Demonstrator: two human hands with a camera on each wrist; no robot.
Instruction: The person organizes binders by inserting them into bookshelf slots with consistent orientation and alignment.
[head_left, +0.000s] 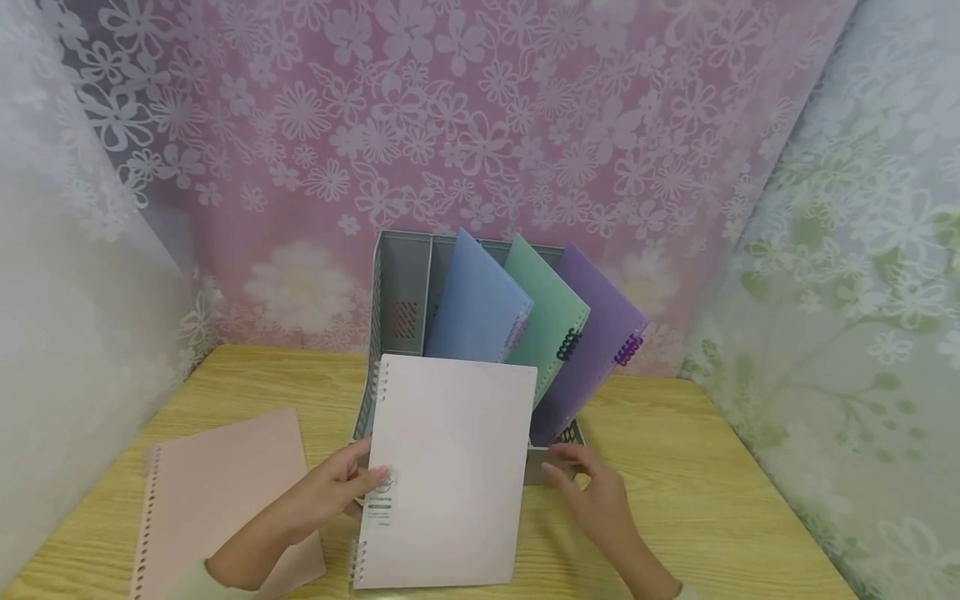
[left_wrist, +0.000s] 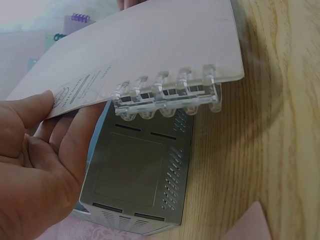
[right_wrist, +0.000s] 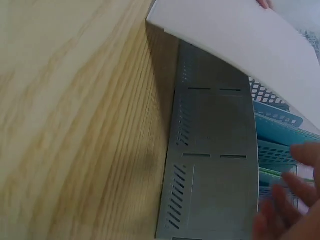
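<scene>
My left hand (head_left: 330,492) pinches a pale pink ring-bound notebook (head_left: 457,475) by its left edge, thumb on the front near the printed label and fingers behind. Clear plastic rings (left_wrist: 167,95) run along that edge. Upright and tilted, the notebook is in front of a grey file organizer (head_left: 402,267), covering part of it. To the notebook's right, my right hand (head_left: 600,500) is near the organizer's front edge, fingers loosely bent and holding nothing. Inside the organizer lean a blue notebook (head_left: 472,300), a green notebook (head_left: 543,292) and a purple notebook (head_left: 596,308).
A pink notebook or cover (head_left: 225,492) with holes along one edge lies at the left of the wood-grain table (head_left: 675,450). Behind the organizer hangs a pink floral curtain (head_left: 480,125); floral sheets also flank the table on both sides.
</scene>
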